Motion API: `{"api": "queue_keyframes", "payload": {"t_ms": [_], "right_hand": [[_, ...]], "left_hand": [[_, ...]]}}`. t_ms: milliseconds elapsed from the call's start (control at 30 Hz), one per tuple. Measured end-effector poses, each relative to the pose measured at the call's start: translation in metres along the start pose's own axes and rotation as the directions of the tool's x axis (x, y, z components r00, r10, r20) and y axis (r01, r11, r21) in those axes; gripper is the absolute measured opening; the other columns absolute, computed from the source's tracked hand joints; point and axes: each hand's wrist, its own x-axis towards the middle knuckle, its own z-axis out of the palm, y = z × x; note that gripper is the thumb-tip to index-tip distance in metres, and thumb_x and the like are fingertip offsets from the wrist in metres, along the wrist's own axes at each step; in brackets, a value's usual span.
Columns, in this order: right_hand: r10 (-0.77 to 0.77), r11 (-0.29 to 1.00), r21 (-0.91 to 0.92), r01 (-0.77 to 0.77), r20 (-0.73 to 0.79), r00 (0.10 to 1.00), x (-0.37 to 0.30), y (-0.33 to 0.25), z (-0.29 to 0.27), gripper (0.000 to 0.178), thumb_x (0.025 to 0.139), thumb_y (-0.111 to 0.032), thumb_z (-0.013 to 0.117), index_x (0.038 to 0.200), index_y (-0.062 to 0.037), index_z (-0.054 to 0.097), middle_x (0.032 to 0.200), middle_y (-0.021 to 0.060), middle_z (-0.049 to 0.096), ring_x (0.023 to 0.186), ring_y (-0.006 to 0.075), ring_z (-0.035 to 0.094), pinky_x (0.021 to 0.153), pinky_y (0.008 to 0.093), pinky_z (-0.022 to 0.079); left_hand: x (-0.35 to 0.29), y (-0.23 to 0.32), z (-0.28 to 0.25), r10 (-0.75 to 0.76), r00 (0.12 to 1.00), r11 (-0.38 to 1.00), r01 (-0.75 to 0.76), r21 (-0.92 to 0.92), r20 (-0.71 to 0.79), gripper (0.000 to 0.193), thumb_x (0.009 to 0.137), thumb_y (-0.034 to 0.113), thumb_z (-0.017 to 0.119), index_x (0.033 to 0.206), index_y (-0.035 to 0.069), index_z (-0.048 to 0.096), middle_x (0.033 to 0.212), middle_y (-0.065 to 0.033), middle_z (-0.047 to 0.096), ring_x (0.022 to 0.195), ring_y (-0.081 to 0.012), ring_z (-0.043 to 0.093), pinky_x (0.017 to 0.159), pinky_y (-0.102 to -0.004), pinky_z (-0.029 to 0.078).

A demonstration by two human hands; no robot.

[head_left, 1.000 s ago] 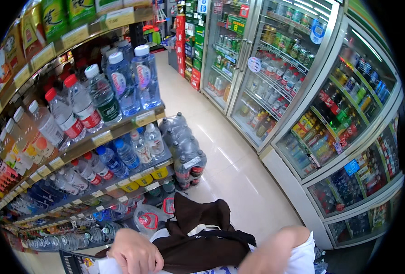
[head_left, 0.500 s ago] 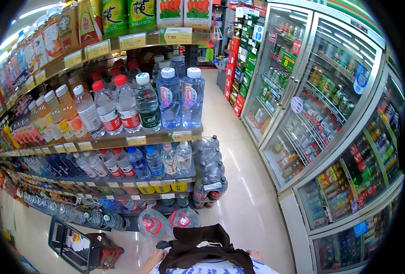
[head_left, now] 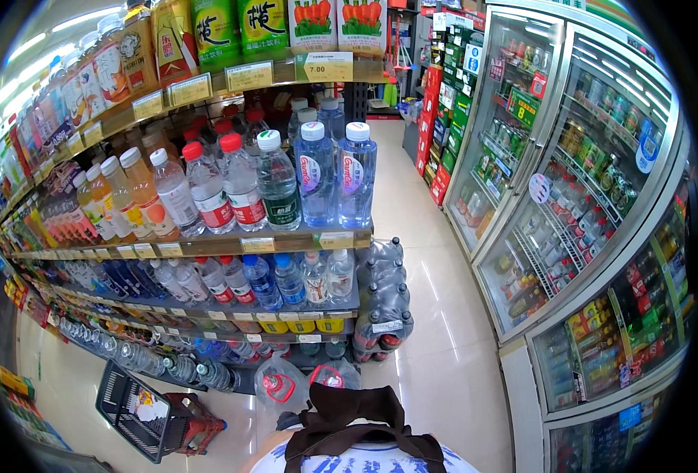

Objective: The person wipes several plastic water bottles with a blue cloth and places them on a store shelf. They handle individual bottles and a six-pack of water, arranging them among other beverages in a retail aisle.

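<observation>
Neither of my hands shows. Only a small patch of skin from my left arm (head_left: 276, 438) appears beside my white and blue top (head_left: 365, 459) at the lower edge. Dark brown cloth (head_left: 357, 418) hangs over my front and hides what lies behind it. Closest to me on the floor stand two large clear jugs with red handles, the left jug (head_left: 276, 384) and the right jug (head_left: 336, 374). To their left is a dark shopping basket (head_left: 134, 414) on the floor, with a white and orange item (head_left: 149, 405) in it.
Drink shelves (head_left: 207, 243) fill the left side, with several bottles (head_left: 276, 180) in rows. A shrink-wrapped bottle stack (head_left: 382, 296) stands at the shelf end. Glass-door fridges (head_left: 550, 197) line the right. Between them runs a tiled aisle (head_left: 443, 347), with stacked boxes (head_left: 449, 102) farther back.
Both hands, visible earlier beside the brown cloth, have dropped out of sight. The shelves, fridges and basket have shifted right in the picture as my view turned slightly left.
</observation>
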Motion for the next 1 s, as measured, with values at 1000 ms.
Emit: {"api": "queue_keyframes", "payload": {"t_ms": [1000], "right_hand": [[-0.16,0.985,0.006,0.173,0.417,0.895,-0.011,-0.122,-0.146,0.07,0.067,-0.013,0.055,0.129,-0.0109,0.02,0.089,0.0226,0.057,0.081,0.0349,0.056,0.074,0.0391,0.043]], "left_hand": [[-0.103,-0.027,-0.02,-0.036,0.998,0.633,-0.014,-0.774,-0.048,0.012,0.082,0.02,0.049,0.079,0.008,0.051,0.071,0.0021,0.051,0.066,-0.0099,0.048,0.062,-0.0229,0.038]]}}
